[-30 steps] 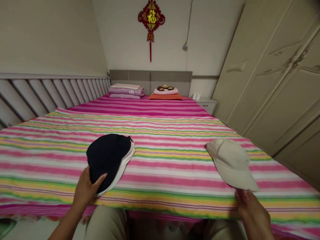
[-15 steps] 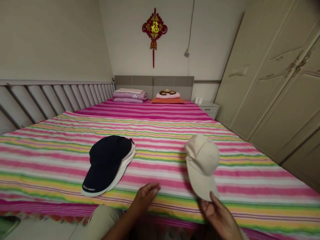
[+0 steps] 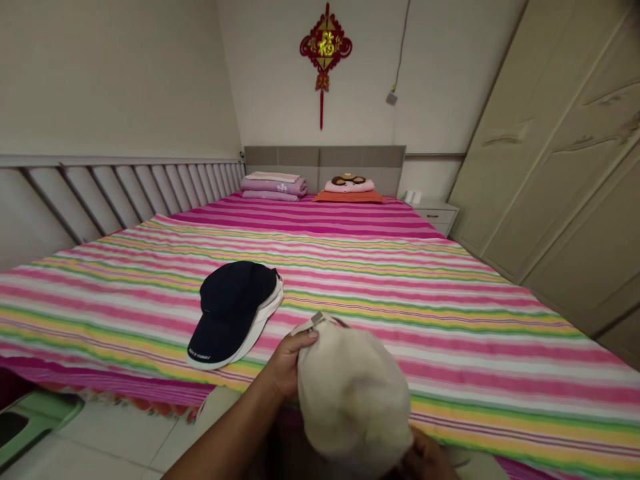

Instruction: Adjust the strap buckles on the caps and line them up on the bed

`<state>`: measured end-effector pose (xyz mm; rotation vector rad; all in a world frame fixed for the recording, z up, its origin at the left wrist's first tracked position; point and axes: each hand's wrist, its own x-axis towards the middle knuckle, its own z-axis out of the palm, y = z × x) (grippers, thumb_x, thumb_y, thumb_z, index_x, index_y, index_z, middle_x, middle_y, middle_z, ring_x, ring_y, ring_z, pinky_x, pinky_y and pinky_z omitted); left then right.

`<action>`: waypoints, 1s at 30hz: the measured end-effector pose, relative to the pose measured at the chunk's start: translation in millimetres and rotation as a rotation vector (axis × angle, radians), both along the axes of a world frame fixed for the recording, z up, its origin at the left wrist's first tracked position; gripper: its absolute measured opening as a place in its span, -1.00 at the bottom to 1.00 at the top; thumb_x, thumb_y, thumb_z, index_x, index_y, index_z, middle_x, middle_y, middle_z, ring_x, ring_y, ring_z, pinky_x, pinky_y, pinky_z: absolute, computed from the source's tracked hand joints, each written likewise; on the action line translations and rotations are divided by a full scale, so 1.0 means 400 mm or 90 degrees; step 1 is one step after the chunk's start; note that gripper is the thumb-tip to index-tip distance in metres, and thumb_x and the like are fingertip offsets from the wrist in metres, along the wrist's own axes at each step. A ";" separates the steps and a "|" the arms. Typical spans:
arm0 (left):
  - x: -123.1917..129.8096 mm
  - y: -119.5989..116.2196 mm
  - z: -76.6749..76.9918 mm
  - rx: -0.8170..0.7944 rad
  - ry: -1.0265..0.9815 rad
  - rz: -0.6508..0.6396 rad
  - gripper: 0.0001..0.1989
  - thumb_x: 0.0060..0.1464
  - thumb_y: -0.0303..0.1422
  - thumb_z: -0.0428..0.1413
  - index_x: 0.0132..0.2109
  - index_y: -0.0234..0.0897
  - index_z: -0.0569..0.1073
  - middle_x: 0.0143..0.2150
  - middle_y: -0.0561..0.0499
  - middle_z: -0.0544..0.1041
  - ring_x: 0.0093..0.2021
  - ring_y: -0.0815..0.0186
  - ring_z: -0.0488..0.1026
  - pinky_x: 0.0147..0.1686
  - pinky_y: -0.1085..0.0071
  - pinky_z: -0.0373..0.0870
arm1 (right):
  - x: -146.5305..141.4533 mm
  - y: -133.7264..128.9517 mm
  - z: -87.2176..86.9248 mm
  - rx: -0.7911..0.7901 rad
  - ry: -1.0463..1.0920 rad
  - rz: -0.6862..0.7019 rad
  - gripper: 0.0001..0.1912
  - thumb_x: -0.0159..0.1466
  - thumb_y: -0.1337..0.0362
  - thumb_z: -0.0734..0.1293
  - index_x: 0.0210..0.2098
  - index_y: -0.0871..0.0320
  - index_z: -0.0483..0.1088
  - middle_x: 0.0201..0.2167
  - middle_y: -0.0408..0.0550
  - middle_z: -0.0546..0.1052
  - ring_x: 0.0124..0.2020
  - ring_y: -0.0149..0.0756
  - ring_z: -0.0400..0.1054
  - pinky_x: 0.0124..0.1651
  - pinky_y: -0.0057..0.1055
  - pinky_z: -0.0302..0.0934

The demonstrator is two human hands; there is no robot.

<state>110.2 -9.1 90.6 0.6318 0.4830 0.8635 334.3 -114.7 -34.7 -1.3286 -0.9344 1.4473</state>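
A beige baseball cap [image 3: 353,393] is up close to me, over the near edge of the bed, its crown facing the camera. My left hand [image 3: 290,360] grips its back edge near the strap, thumb on top. At the lower right my right hand [image 3: 427,457] is closed at the cap's other side, partly hidden by the crown; the brim is out of sight. To the left, a navy cap [image 3: 233,300] with small white lettering on its brim lies on top of a white cap [image 3: 263,327] on the striped sheet.
The bed [image 3: 450,320] has a striped cover, with folded purple bedding [image 3: 274,187] and a pink pillow [image 3: 350,187] by the headboard. A railing [image 3: 150,187] runs along the left, a wardrobe [image 3: 540,147] on the right. A green stool [image 3: 40,420] stands lower left.
The beige cap has come off the right side of the bed, toward me and turned around. My left hand, free before, now grips its back edge. The view has shifted slightly left.
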 end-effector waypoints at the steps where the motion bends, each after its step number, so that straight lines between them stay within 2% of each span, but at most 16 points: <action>1: -0.001 -0.009 0.004 0.006 0.021 -0.013 -0.80 -0.26 -0.37 0.17 -0.39 -0.37 0.49 -0.55 -0.04 0.51 -0.48 0.25 0.46 -0.35 0.36 0.33 | 0.008 0.013 0.049 0.024 -0.050 -0.031 -0.70 -0.11 0.04 0.39 -0.69 0.13 0.35 -0.74 -0.18 0.32 -0.65 -0.38 0.16 -0.55 -0.45 0.11; 3: 0.002 -0.029 0.012 0.035 0.071 -0.045 -0.79 -0.26 -0.35 0.18 -0.40 -0.39 0.50 -0.50 -0.08 0.53 -0.44 0.24 0.46 -0.36 0.38 0.31 | 0.011 0.038 0.156 0.108 -0.126 -0.098 -0.69 -0.08 0.03 0.37 -0.69 0.14 0.33 -0.71 -0.17 0.33 -0.62 -0.36 0.17 -0.51 -0.44 0.11; 5: 0.010 -0.048 0.020 0.068 0.133 -0.045 -0.79 -0.30 -0.39 0.22 -0.39 -0.36 0.51 -0.44 -0.06 0.53 -0.38 0.24 0.46 -0.31 0.39 0.28 | -0.007 0.056 0.250 0.183 -0.156 -0.121 -0.72 0.02 0.03 0.31 -0.53 0.14 0.40 -0.59 -0.10 0.41 -0.50 -0.28 0.25 -0.40 -0.41 0.15; 6: 0.015 -0.057 0.022 0.076 0.163 -0.030 -0.78 -0.33 -0.42 0.24 -0.39 -0.32 0.51 -0.43 -0.03 0.53 -0.36 0.26 0.45 -0.29 0.40 0.27 | -0.022 0.063 0.286 0.205 -0.146 -0.108 -0.71 0.06 0.02 0.28 -0.45 0.13 0.41 -0.47 -0.05 0.46 -0.38 -0.21 0.30 -0.30 -0.39 0.17; 8: 0.022 -0.071 0.023 0.076 0.210 0.005 -0.75 -0.38 -0.45 0.27 -0.39 -0.26 0.51 -0.42 0.03 0.53 -0.36 0.30 0.43 -0.30 0.42 0.25 | -0.059 0.074 0.332 0.218 -0.119 0.029 -0.66 0.07 0.01 0.27 -0.33 0.14 0.42 -0.36 -0.01 0.46 -0.30 -0.20 0.29 -0.28 -0.40 0.16; 9: 0.023 -0.076 0.023 0.076 0.223 0.014 -0.75 -0.39 -0.44 0.28 -0.39 -0.26 0.51 -0.44 0.04 0.52 -0.39 0.32 0.41 -0.31 0.43 0.24 | -0.078 0.078 0.344 0.216 -0.095 0.090 -0.65 0.09 0.00 0.25 -0.33 0.15 0.40 -0.41 -0.04 0.45 -0.37 -0.26 0.28 -0.35 -0.44 0.14; 11: 0.023 -0.082 0.022 0.088 0.234 0.010 -0.77 -0.38 -0.39 0.28 -0.42 -0.28 0.51 -0.48 0.04 0.49 -0.44 0.34 0.37 -0.37 0.44 0.22 | -0.109 0.087 0.350 0.199 -0.045 0.175 -0.63 0.11 -0.03 0.23 -0.46 0.18 0.34 -0.61 -0.16 0.32 -0.59 -0.44 0.12 -0.54 -0.52 0.01; 14: 0.018 -0.082 0.023 0.121 0.253 0.006 -0.78 -0.39 -0.33 0.26 -0.50 -0.33 0.47 -0.59 0.08 0.39 -0.55 0.41 0.26 -0.48 0.48 0.15 | -0.137 0.096 0.347 0.168 0.023 0.193 -0.60 0.07 -0.04 0.26 -0.59 0.18 0.19 -0.72 -0.29 0.12 -0.69 -0.56 -0.14 -0.65 -0.56 -0.24; 18: 0.017 -0.077 0.020 0.156 0.280 -0.015 -0.77 -0.39 -0.28 0.23 -0.59 -0.34 0.37 -0.69 0.15 0.22 -0.63 0.49 0.09 -0.59 0.51 -0.02 | -0.150 0.097 0.355 0.112 0.101 0.193 -0.61 0.03 -0.01 0.32 -0.59 0.16 0.15 -0.76 -0.32 0.15 -0.74 -0.60 -0.18 -0.69 -0.57 -0.33; 21: 0.023 -0.074 0.009 0.159 0.274 -0.013 -0.77 -0.40 -0.29 0.20 -0.62 -0.34 0.33 -0.70 0.15 0.19 -0.64 0.49 0.06 -0.60 0.50 -0.06 | -0.155 0.091 0.363 0.102 0.132 0.182 -0.64 0.06 0.05 0.31 -0.59 0.16 0.14 -0.80 -0.34 0.12 -0.77 -0.61 -0.19 -0.72 -0.60 -0.34; 25: 0.029 -0.077 0.001 0.142 0.252 -0.008 -0.83 -0.41 -0.35 0.18 -0.63 -0.36 0.35 -0.71 0.14 0.22 -0.63 0.49 0.09 -0.59 0.50 -0.02 | -0.160 0.087 0.363 0.105 0.138 0.175 -0.71 0.09 0.10 0.30 -0.56 0.16 0.17 -0.81 -0.35 0.12 -0.80 -0.62 -0.19 -0.76 -0.62 -0.33; 30: 0.032 -0.087 0.013 0.090 0.202 -0.034 -0.81 -0.40 -0.35 0.20 -0.54 -0.37 0.44 -0.65 0.08 0.35 -0.60 0.43 0.24 -0.55 0.49 0.11 | -0.164 0.094 0.348 0.109 0.143 0.178 -0.74 0.08 0.12 0.31 -0.51 0.15 0.20 -0.79 -0.36 0.09 -0.78 -0.61 -0.18 -0.76 -0.62 -0.29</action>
